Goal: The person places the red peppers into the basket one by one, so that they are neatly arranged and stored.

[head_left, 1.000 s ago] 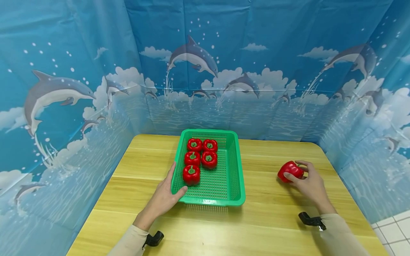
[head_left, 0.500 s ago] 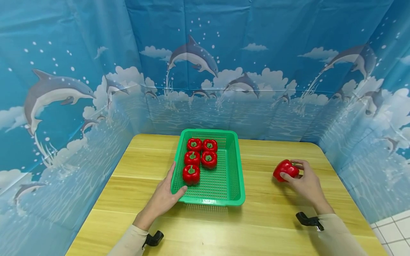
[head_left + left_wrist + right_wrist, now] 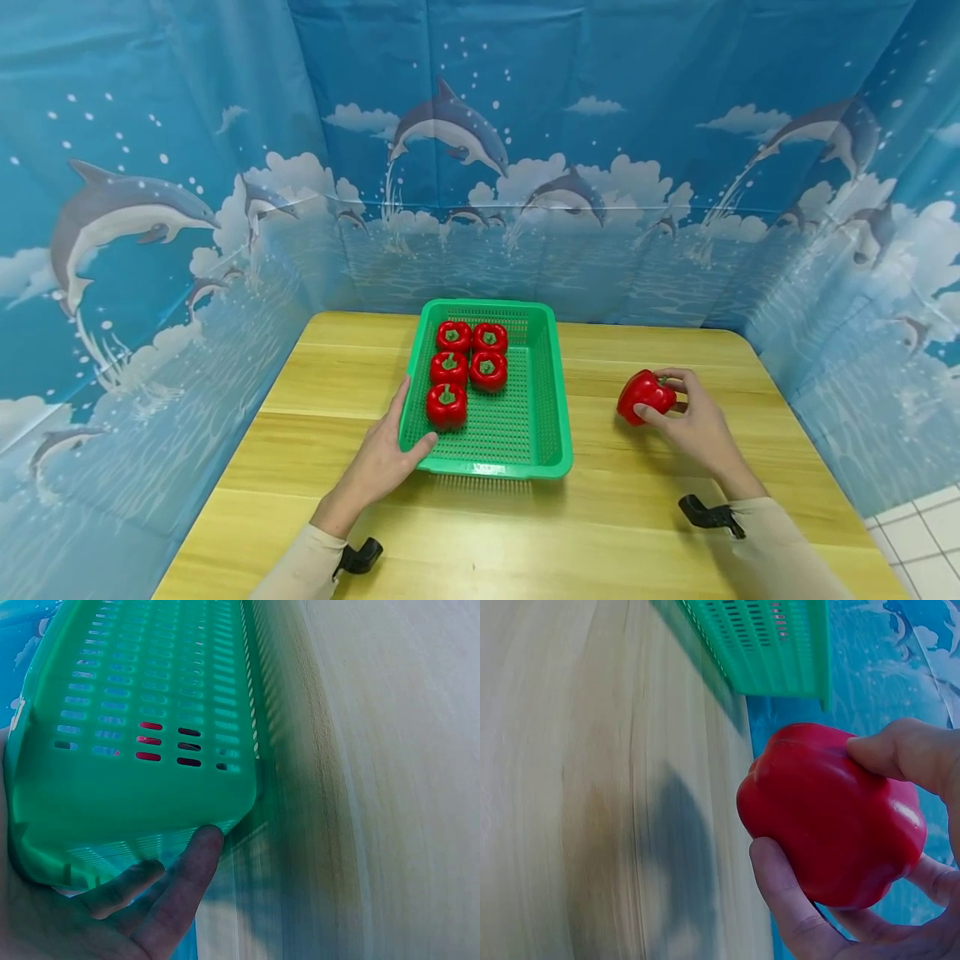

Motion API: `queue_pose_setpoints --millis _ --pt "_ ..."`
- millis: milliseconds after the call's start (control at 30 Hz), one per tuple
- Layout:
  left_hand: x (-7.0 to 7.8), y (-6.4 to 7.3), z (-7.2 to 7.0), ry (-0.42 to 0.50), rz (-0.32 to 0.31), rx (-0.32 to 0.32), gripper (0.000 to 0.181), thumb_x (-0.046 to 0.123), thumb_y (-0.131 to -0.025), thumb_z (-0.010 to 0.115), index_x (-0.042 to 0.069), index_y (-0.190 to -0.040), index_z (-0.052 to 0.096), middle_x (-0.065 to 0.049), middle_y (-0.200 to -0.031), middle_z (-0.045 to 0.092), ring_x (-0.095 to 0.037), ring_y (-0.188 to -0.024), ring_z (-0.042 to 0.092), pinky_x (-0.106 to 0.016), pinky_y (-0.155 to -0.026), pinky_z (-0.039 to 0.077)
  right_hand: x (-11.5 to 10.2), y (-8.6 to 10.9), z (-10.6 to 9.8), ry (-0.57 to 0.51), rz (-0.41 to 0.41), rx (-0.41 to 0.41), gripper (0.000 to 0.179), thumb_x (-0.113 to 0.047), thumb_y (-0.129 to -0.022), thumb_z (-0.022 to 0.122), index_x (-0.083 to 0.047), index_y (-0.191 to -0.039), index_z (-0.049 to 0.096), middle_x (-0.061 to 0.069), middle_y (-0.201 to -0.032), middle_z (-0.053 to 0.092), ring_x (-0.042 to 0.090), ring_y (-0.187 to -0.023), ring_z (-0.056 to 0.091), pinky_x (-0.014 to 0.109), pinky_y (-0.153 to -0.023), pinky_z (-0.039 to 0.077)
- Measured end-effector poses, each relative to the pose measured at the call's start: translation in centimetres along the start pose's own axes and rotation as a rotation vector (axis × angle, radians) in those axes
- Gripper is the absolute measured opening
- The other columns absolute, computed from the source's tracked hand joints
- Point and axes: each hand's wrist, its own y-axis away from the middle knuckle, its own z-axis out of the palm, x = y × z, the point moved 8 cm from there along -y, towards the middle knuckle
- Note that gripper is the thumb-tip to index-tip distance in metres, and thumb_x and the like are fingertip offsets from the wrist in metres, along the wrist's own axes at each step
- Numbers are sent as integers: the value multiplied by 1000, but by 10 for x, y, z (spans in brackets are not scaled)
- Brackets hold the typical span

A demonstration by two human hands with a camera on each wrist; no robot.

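In the head view, a green plastic basket (image 3: 564, 417) holds several red bell peppers (image 3: 446, 407) with green stems, grouped in its left part. My left hand (image 3: 378, 462) grips the basket's front left corner, fingers along the outside of the wall and thumb over the rim. Up close in the left wrist view, fingertips (image 3: 206, 844) touch the basket wall. To the right of the basket, my right hand (image 3: 697, 421) holds another red bell pepper (image 3: 643, 396) between thumb and fingers. That pepper is tilted, its stem toward the hand, just over the table.
Beneath everything is a yellow wood-grain table (image 3: 600, 533). A blue curtain (image 3: 480, 250) with dolphins surrounds its back and sides. Each wrist carries a black camera mount (image 3: 705, 512). White floor tiles (image 3: 918, 533) show at the lower right.
My right hand has moved left with the bell pepper, closer to the basket. The left hand and the basket have stayed in place, and the head view has shifted slightly.
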Motion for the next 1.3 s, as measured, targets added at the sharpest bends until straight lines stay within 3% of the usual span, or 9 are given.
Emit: queue_pose_setpoints --millis 267,600,1033,1300 --pt "-2 1 -1 -17 -7 -1 104 38 -113 75 20 -190 8 -17 -193 30 -53 -171 43 -80 -133 40 -16 2 8 -2 -47 -15 78 -34 -109 85 -4 -168 44 41 -167 54 66 -136 68 73 -110 63" --pt "-2 1 -2 -4 1 3 103 38 -113 75 21 -190 8 -18 -192 33 -52 -169 48 -79 -132 42 -41 0 18 -18 -91 -26 78 -31 -109 86 -4 -168 44 36 -168 54 64 -137 70 71 -108 66" --pt "-4 2 -1 -17 -5 4 103 37 -113 75 21 -190 8 -19 -192 33 -53 -169 47 -78 -133 42 -77 3 30 -44 -206 -9 71 -21 -105 89 -9 -164 52 24 -162 61 50 -132 74 42 -94 72" --pt "-6 0 1 -18 0 8 102 37 -114 75 21 -190 9 -19 -191 35 -52 -168 50 -77 -133 43 -101 4 29 -39 -258 19 69 -19 -105 90 -10 -162 53 20 -159 64 46 -134 71 39 -94 70"
